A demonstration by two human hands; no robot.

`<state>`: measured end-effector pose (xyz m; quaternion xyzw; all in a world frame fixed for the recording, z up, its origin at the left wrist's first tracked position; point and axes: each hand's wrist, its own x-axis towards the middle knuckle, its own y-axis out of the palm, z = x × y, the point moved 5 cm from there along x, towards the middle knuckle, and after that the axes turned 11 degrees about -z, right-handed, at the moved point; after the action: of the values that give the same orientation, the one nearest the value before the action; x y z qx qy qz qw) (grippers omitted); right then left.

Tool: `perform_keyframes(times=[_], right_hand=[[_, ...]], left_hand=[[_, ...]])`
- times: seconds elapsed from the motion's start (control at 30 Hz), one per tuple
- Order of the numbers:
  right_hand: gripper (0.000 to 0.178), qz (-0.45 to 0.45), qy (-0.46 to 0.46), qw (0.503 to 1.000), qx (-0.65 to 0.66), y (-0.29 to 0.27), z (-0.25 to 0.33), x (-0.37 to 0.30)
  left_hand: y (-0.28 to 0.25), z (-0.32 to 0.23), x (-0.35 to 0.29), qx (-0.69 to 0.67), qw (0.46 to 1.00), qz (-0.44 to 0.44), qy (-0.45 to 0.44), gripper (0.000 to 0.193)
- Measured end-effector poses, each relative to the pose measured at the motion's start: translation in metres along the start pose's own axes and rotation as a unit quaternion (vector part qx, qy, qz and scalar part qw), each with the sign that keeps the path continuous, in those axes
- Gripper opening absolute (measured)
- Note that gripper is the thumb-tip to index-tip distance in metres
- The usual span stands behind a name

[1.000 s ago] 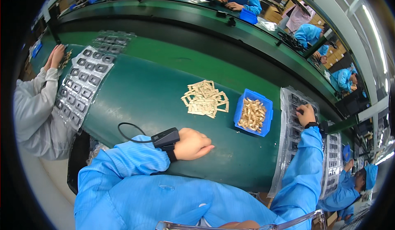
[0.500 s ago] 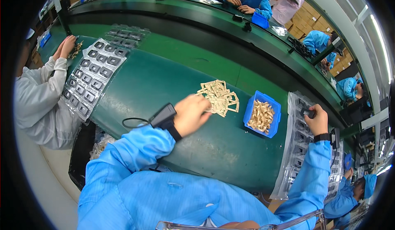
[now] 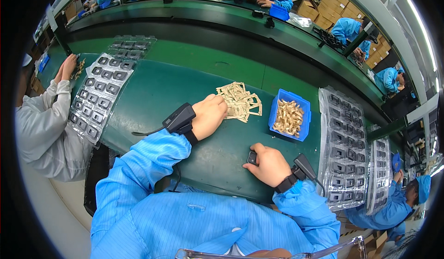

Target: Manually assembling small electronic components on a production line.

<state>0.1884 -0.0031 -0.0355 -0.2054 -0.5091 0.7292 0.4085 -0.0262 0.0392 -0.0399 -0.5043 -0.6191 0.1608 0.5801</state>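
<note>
My right hand [image 3: 270, 165] pinches a small black frame-shaped part [image 3: 252, 157] between thumb and fingers, just above the green table [image 3: 203, 162]. At the left edge of a loose pile of thin tan frame pieces [image 3: 240, 102] is my left hand [image 3: 210, 114]. Its fingers are curled together, and what they hold, if anything, is hidden. Beyond my right hand stands a blue bin [image 3: 306, 107] with small crumpled tan strips [image 3: 289, 118] in it. To the right, a clear plastic tray [image 3: 326, 120] holds rows of black frame parts like the one in my hand.
Another clear tray of black parts [image 3: 99, 92] lies at the left, close to a co-worker's white sleeve [image 3: 58, 101]. A second filled tray [image 3: 379, 180] sits at far right. Past the green belt [image 3: 231, 67], people in blue work at a raised bench [image 3: 203, 0].
My right hand has moved from the right tray to the middle of the table, carrying the black part. My left hand has shifted slightly and its fingers have curled in at the pile.
</note>
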Motion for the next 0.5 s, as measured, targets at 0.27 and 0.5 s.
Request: perform_keyframes(times=[0.27, 0.5], right_hand=[[0.026, -0.126, 0.211, 0.771, 0.588, -0.017, -0.034, 0.016], [0.017, -0.250, 0.182, 0.703, 0.640, -0.028, -0.062, 0.014]], left_hand=[[-0.043, -0.070, 0.011, -0.084, 0.962, -0.156, 0.208, 0.015], [-0.026, -0.105, 0.037, -0.029, 0.923, -0.188, 0.335, 0.026]])
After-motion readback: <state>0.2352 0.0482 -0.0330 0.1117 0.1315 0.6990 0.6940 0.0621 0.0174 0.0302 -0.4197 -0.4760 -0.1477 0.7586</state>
